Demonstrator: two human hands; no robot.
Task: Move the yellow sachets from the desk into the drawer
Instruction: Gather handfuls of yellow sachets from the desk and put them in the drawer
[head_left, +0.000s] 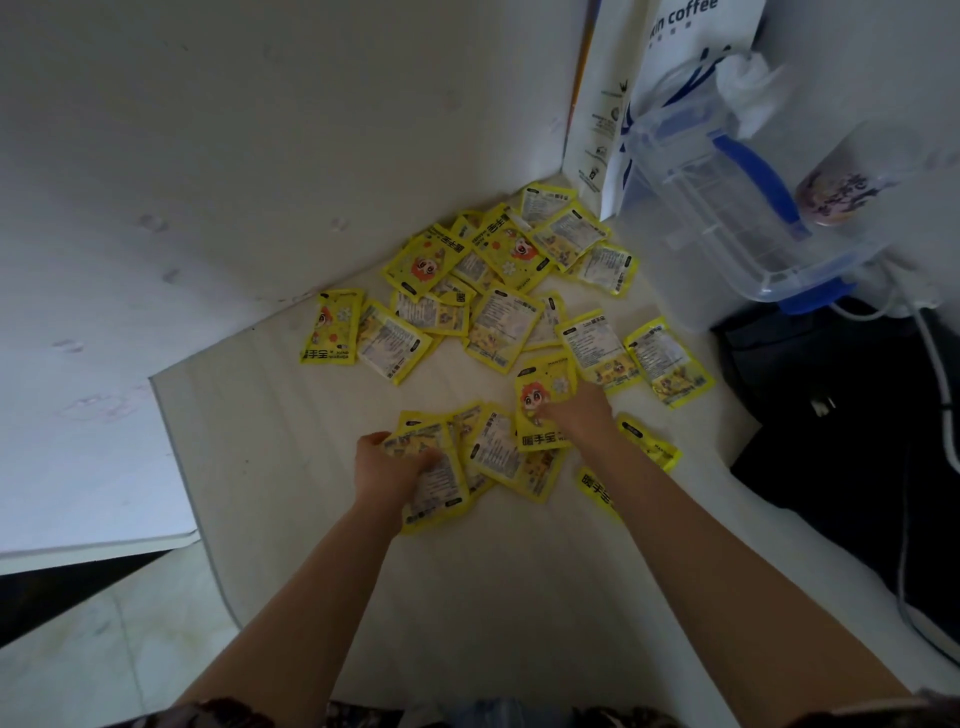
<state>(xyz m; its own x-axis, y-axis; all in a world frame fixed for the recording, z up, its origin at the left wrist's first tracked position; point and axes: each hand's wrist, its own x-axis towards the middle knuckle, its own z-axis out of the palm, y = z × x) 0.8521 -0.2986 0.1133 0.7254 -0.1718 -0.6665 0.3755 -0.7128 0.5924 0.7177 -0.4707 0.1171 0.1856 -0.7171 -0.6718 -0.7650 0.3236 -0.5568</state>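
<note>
Where two pale walls (218, 156) meet in a corner, a white tabletop (467, 597) runs up to them, and a scatter of yellow sachets (498, 291) covers its far half, lying flat and overlapping, their long sides turned every which way. Right of them stands a white paper bag (675, 62) printed "coffee" in dark blue, with a clear plastic box (727, 208) with blue clips tipped against it, a white cable (930, 374) and something black below. Several packets show an orange-haired cartoon face and bold black Chinese characters; one at the far left reads "HAND WARMER" in small print, others show fine-print backs too small to read. Nearer, the left hand (389, 467) has its fingers curled round a small stack of sachets (436, 467). Beside it the right hand (582, 415) presses down on one sachet (540, 400) lying lengthwise away from the person, fingers bent over its edge.
</note>
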